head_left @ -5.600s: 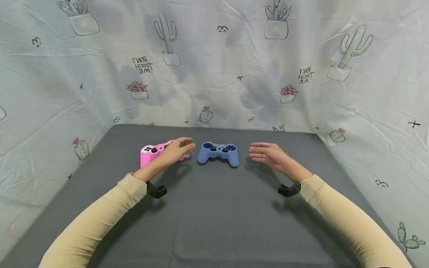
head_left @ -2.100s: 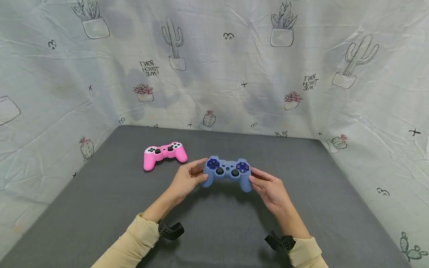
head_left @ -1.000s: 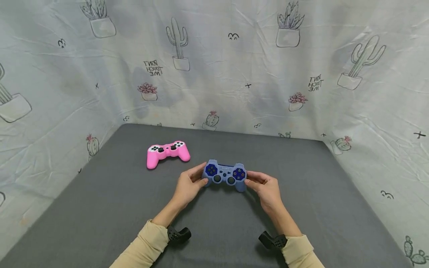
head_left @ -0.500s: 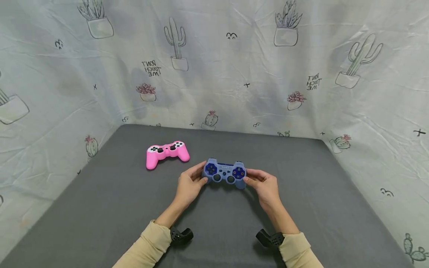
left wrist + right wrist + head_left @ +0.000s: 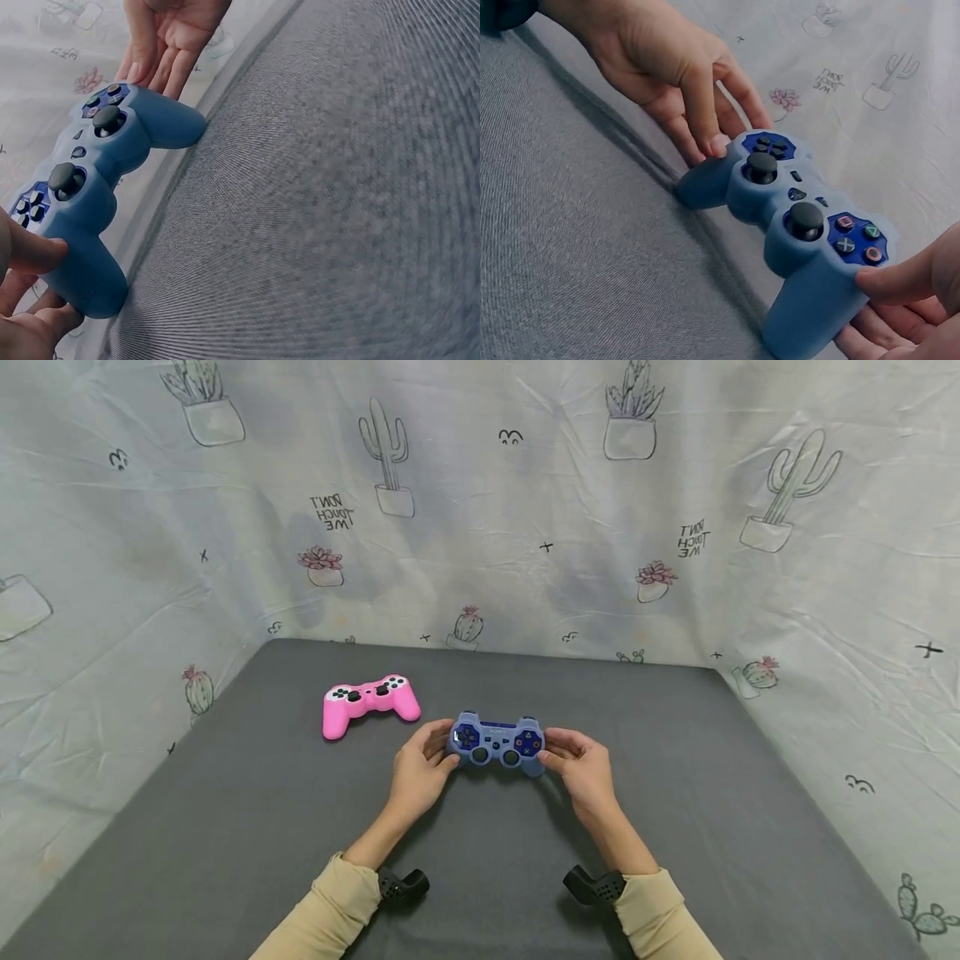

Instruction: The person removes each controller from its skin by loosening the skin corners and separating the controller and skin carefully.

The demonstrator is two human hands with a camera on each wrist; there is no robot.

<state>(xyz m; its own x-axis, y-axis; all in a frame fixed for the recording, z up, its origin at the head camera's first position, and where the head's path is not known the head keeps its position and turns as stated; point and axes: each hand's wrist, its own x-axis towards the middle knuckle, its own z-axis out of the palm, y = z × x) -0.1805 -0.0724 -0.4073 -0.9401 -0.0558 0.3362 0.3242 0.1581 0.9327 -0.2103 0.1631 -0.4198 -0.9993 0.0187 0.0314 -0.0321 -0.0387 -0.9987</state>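
Note:
A blue game controller (image 5: 496, 743) with dark blue button panels and two black thumbsticks is held between both hands, tilted with its front face up. My left hand (image 5: 418, 772) pinches its left side, thumb in front and fingers behind. On the opposite side my right hand (image 5: 587, 770) pinches the right grip the same way. The left wrist view shows the controller (image 5: 82, 165) close up, with the left thumb on its near grip. In the right wrist view, the controller's (image 5: 795, 225) coloured symbol buttons sit beside the right thumb. The fingers behind it are partly hidden.
A pink game controller (image 5: 371, 702) with white button panels lies on the grey cloth-covered table (image 5: 480, 877), to the left and farther back. White curtains (image 5: 480, 510) printed with cacti surround the table. A black wrist band (image 5: 403, 887) sits on each wrist.
Both hands first hovered apart while the blue controller lay on the table. They took hold of it from both sides, brought it nearer and tilted it. Lately it has barely moved.

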